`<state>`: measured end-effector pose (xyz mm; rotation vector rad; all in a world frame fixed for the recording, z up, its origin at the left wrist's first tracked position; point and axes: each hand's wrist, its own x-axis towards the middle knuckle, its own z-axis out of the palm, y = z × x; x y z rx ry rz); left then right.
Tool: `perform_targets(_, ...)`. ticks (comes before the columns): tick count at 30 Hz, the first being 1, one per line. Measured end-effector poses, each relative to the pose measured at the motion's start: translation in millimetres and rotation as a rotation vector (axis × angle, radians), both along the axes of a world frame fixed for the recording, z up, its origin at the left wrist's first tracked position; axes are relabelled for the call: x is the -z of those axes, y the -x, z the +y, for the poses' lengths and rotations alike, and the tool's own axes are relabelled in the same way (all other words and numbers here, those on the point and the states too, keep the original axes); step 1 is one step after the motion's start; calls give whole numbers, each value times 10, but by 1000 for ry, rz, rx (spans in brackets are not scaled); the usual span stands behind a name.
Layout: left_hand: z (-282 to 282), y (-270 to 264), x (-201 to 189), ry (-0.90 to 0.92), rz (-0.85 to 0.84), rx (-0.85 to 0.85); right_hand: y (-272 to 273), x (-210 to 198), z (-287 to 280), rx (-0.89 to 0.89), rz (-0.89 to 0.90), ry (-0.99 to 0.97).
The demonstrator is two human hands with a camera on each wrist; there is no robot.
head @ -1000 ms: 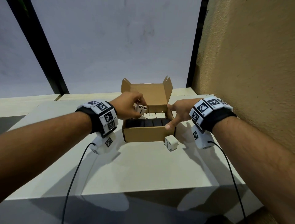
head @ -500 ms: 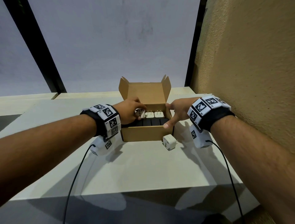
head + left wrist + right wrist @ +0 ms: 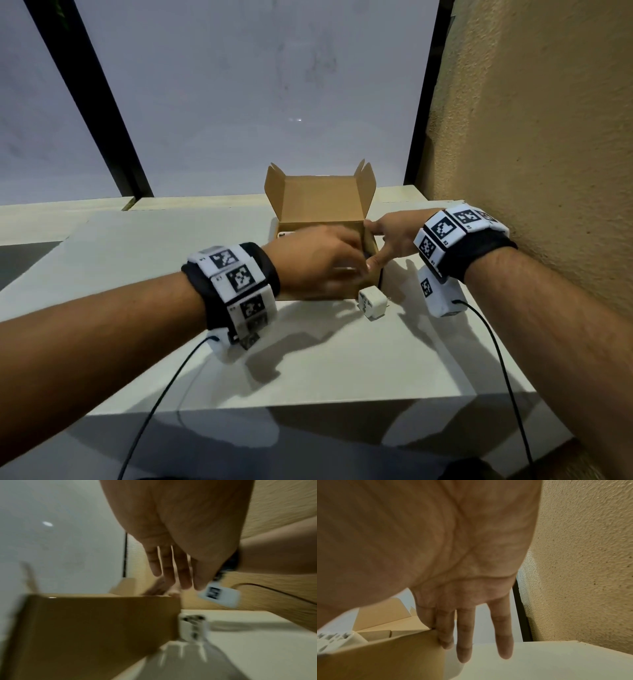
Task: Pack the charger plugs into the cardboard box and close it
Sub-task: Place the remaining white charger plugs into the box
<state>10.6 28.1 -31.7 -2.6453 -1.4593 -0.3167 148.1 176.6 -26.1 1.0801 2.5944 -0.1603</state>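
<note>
The brown cardboard box (image 3: 318, 202) stands on the table with its lid upright at the back. My left hand (image 3: 346, 263) reaches across the box's front toward its right corner, blurred by motion. In the left wrist view its fingers (image 3: 171, 574) are straight and hold nothing, above the box (image 3: 96, 622). One white charger plug (image 3: 371, 303) lies on the table at the box's front right corner, also seen as the plug (image 3: 193, 627). My right hand (image 3: 387, 236) rests against the right wall of the box (image 3: 385, 662), its fingers (image 3: 465, 635) straight. The box's contents are hidden.
The pale table (image 3: 342, 359) ends at a front edge close below my wrists. A rough tan wall (image 3: 531, 137) stands close on the right. Black cables (image 3: 161, 387) hang from both wrist cameras over the table. A white plug-like shape (image 3: 334, 641) shows over the box's rim.
My left hand held a white plug over the box's left side, lowered it inside, and has now swept right across the box with nothing in it. The right hand stayed on the wall.
</note>
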Motion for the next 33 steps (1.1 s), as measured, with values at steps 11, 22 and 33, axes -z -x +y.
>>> perform_targets(11,-100,-422,321,122,182,-38,-76,61,28,44,19,29)
perform_targets(22,-107,-181,147,153,-146,-86,0,9,14,21,-2,7)
perform_targets(33,58,188,-150,21,-435,-345,-2,-16,-11,58,-9,27)
